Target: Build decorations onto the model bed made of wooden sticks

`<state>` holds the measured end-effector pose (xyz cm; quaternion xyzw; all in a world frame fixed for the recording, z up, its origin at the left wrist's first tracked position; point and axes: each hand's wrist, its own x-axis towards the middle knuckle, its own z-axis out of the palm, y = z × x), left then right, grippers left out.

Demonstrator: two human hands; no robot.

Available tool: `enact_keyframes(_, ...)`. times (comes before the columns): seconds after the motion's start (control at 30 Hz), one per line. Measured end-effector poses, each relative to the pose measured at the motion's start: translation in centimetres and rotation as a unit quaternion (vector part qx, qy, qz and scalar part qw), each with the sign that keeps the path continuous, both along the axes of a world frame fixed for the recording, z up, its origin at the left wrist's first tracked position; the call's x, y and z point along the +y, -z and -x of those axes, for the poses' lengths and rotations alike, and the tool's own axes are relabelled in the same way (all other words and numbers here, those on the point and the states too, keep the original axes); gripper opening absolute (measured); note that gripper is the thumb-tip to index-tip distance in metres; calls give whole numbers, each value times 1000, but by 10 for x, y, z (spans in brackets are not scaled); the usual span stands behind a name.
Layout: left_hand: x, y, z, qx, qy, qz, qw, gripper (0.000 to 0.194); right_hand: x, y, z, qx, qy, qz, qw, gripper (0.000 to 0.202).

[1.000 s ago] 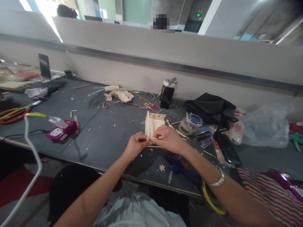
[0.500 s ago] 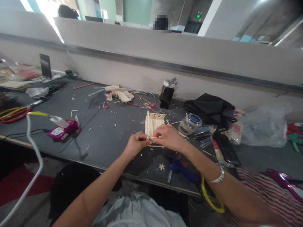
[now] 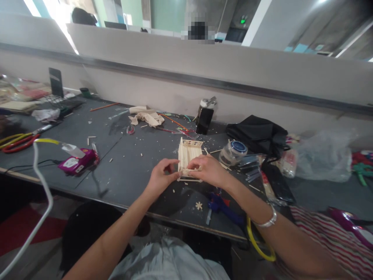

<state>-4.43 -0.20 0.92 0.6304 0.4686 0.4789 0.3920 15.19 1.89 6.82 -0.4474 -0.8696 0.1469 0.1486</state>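
Observation:
A small model of pale wooden sticks [image 3: 190, 149] lies on the dark table, with a row of ring-like pieces along its far edge. My left hand [image 3: 163, 172] is at its near left corner, thumb and index finger apart, fingertips touching the sticks. Across the near part of the model, my right hand [image 3: 208, 169] pinches a short pale wooden piece, partly hidden by the fingers. A flower-shaped wooden piece [image 3: 199, 205] and a blue glue gun [image 3: 223, 210] lie on the near side.
A jar with a blue lid [image 3: 239, 147] stands right of the model, before a black bag [image 3: 258, 130]. A phone [image 3: 204, 120] leans upright behind. A purple power socket [image 3: 76, 161] and scissors [image 3: 21, 142] lie left. Stick scraps are scattered about.
My left hand has opened its pinch and drawn slightly left, thumb and index finger now apart. My right hand stays at the near part of the model.

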Motion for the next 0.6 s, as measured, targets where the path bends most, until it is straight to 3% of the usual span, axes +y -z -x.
enact_keyframes(0.1,-5,-14,4,140,-53,-173,974,33,-1,1,0,6,5,1,1000,1)
enact_keyframes(0.2,-8,-26,0,272,-31,-267,924,23,-1,2,1,11,9,1,1000,3)
enact_keyframes(0.33,-4,-32,-9,366,9,-285,886,13,-2,3,1,8,16,0,1000,4)
enact_keyframes(0.6,8,-38,-14,352,58,-254,899,14,-6,1,0,-10,25,-2,1000,6)
